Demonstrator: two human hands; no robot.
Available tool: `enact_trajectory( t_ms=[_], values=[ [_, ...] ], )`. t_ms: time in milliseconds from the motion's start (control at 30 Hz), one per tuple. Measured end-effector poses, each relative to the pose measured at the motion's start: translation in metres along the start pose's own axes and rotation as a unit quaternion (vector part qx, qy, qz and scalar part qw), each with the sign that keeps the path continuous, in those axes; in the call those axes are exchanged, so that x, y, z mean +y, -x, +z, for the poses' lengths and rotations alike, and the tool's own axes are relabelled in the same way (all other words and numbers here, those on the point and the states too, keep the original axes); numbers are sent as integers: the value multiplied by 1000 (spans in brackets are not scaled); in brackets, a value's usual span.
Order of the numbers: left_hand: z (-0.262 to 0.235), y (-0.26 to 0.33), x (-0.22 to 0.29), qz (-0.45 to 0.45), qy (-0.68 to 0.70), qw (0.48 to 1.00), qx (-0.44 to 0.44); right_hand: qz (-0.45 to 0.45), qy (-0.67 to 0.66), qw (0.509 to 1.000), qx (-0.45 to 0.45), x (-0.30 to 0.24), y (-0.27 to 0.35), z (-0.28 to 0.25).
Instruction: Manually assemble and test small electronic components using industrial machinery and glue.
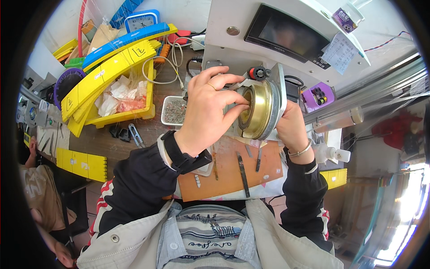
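My left hand (208,105), with a ring on one finger, is at the left face of a round brass-coloured drum (262,112) on the machine. Its thumb and a fingertip are pinched together there; whatever sits between them is too small to make out. My right hand (292,127) is on the drum's other side, by the edge of a grey metal plate (281,89). That hand's fingertips are hidden behind the drum and plate. Above the drum sits a black and red knob (259,73). A white tray (173,124) of small metal pieces lies left of my left hand.
Below the drum, an orange mat (224,154) carries a dark flat tool (242,172) and other slim tools. A yellow bin (134,117) with crumpled wrapping stands left. Behind is the white machine housing with a dark screen (286,33). A purple box (329,95) stands right. Another person (45,193) sits far left.
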State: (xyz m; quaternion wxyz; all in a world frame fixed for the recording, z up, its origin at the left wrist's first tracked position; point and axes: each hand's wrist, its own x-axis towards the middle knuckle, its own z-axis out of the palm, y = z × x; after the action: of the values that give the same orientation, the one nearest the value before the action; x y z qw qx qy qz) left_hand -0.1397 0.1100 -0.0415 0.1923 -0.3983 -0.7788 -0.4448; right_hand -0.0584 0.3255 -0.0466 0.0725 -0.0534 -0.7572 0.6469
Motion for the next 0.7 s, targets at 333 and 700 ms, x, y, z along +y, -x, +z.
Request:
enact_trajectory(
  t_ms=[333,700],
  values=[
    [1,3,1,-8,17,999,32,0,7,1000,-1,0,-1,-1],
    [1,9,1,-4,16,999,31,8,11,1000,2,-1,3,2]
  ],
)
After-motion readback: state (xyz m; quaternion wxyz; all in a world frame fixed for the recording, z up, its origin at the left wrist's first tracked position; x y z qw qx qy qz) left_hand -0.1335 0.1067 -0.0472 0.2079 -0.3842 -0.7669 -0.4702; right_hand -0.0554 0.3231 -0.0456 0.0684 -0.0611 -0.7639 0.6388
